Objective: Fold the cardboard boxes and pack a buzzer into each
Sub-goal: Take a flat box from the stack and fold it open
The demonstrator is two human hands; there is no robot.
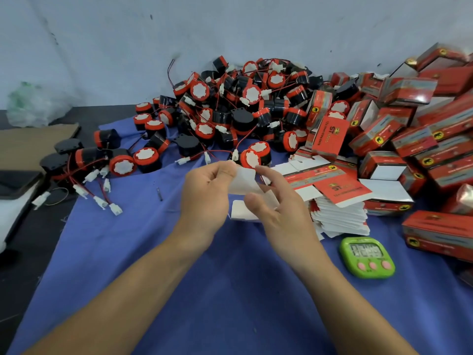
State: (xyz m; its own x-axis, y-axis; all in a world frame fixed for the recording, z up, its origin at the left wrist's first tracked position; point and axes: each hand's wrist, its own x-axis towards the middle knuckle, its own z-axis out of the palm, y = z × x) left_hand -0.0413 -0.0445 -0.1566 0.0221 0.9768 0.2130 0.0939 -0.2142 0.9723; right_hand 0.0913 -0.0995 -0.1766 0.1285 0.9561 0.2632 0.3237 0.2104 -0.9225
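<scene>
Two hands: left hand and right hand are both pinching the flat cardboard box between them.
Buzzers: lying piled beyond the hands.

You hold a card blank, its white inner face matt and smooth. Under the green timer, itself glossy plastic, lies a matt blue cloth. Beyond the timer, folded boxes show shiny printed card. Left of it and farther back sit buzzers of glossy black and red plastic. Far left of it lies matt brown cardboard.
</scene>
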